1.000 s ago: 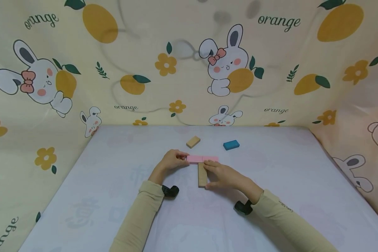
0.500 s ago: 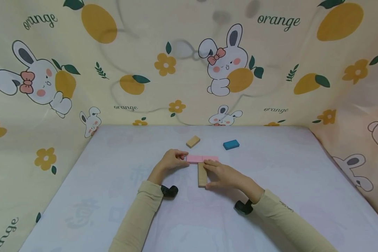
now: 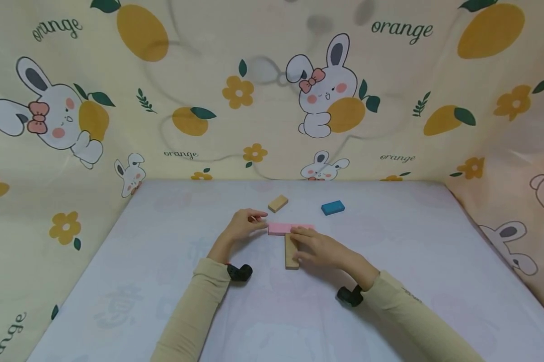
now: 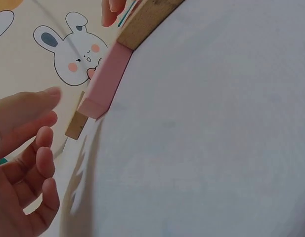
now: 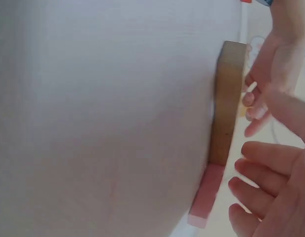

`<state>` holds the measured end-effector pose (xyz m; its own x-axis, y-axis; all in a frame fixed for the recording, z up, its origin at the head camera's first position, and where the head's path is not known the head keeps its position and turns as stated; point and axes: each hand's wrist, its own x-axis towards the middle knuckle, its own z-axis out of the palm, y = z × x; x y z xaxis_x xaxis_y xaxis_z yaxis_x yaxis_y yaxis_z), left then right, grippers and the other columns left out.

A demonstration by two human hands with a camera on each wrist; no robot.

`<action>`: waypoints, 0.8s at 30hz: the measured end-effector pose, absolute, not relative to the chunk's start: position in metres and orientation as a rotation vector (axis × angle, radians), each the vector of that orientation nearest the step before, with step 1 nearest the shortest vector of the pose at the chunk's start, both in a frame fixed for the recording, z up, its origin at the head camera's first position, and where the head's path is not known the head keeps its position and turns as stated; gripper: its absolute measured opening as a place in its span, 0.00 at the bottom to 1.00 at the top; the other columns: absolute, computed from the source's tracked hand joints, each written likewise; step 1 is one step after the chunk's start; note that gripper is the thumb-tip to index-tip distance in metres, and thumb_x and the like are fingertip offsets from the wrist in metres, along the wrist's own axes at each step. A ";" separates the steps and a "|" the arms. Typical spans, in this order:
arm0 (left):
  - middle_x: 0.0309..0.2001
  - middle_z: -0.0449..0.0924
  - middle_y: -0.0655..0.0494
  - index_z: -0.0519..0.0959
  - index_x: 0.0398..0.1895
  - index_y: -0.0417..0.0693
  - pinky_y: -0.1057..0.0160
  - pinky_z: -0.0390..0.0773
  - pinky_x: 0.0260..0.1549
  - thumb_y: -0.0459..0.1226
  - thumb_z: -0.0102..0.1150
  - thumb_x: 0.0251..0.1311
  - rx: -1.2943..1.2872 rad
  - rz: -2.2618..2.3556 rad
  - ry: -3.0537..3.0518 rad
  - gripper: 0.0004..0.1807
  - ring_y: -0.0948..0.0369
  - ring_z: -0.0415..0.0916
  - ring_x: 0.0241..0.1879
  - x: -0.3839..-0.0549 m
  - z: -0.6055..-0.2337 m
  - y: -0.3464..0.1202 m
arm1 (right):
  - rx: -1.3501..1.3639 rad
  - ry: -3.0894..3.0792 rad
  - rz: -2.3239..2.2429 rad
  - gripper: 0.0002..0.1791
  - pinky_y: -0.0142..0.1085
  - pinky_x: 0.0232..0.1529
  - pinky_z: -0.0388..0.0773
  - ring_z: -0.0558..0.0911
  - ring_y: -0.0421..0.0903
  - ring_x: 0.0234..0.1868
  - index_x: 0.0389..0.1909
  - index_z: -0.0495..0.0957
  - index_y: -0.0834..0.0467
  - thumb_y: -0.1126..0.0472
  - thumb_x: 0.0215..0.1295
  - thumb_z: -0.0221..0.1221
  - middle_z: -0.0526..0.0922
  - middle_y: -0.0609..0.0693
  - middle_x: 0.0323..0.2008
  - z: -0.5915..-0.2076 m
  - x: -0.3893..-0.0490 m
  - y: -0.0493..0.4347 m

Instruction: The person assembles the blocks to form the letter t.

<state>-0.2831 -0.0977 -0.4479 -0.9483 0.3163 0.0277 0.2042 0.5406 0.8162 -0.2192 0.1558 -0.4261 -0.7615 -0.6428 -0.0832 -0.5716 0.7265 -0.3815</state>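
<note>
Two pink blocks (image 3: 279, 229) lie end to end in a row on the table. A long wooden block (image 3: 291, 256) runs toward me from their middle, so the pieces make a T. My left hand (image 3: 243, 223) is just off the row's left end; in the left wrist view its relaxed fingers hold nothing, with a gap to the pink block (image 4: 107, 81). Above the right side of the wooden block is my right hand (image 3: 328, 251), partly covering the right pink block. In the right wrist view its loosely extended fingers appear apart from the wooden block (image 5: 227, 108).
Behind the row, a small tan block (image 3: 278, 203) lies at the left and a blue block (image 3: 332, 207) at the right. A white cloth covers the table (image 3: 272, 311). A printed curtain (image 3: 272, 90) stands along the back and sides.
My left hand has let go of the pink row's left end and moved up and left. My right thumb has come slightly away from the wooden block. The blocks stay where they were.
</note>
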 end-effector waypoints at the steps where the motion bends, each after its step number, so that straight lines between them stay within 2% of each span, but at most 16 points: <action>1: 0.37 0.81 0.43 0.82 0.50 0.38 0.72 0.68 0.30 0.36 0.64 0.58 0.435 1.382 2.648 0.17 0.63 0.70 0.33 -0.284 -0.448 -0.098 | -0.993 2.717 -0.495 0.31 0.54 0.68 0.65 0.63 0.59 0.73 0.68 0.65 0.63 0.51 0.69 0.55 0.64 0.60 0.72 -0.426 -0.220 0.155; 5: 0.43 0.83 0.42 0.82 0.49 0.39 0.72 0.69 0.32 0.37 0.59 0.63 0.394 1.369 2.670 0.15 0.60 0.73 0.37 -0.286 -0.448 -0.099 | -1.089 2.716 -0.463 0.27 0.54 0.67 0.66 0.64 0.59 0.72 0.67 0.66 0.65 0.55 0.72 0.51 0.65 0.62 0.71 -0.426 -0.221 0.155; 11: 0.46 0.84 0.42 0.82 0.50 0.39 0.70 0.70 0.38 0.38 0.56 0.65 0.387 1.350 2.708 0.15 0.56 0.75 0.41 -0.291 -0.450 -0.100 | -1.068 2.687 -0.441 0.29 0.53 0.69 0.64 0.60 0.58 0.75 0.69 0.63 0.63 0.55 0.72 0.51 0.60 0.60 0.73 -0.428 -0.224 0.155; 24: 0.43 0.83 0.44 0.82 0.50 0.41 0.70 0.70 0.35 0.38 0.57 0.64 0.324 1.383 2.750 0.15 0.57 0.75 0.40 -0.303 -0.455 -0.095 | -0.968 2.638 -0.455 0.33 0.52 0.71 0.61 0.57 0.56 0.76 0.71 0.59 0.62 0.52 0.71 0.53 0.56 0.58 0.75 -0.430 -0.226 0.153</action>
<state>-0.3031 -0.0954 -0.4545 -0.9770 0.2066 0.0521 0.1650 0.5793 0.7983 -0.2263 0.1528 -0.4300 -0.7307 -0.6631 -0.1625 -0.5703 0.7236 -0.3887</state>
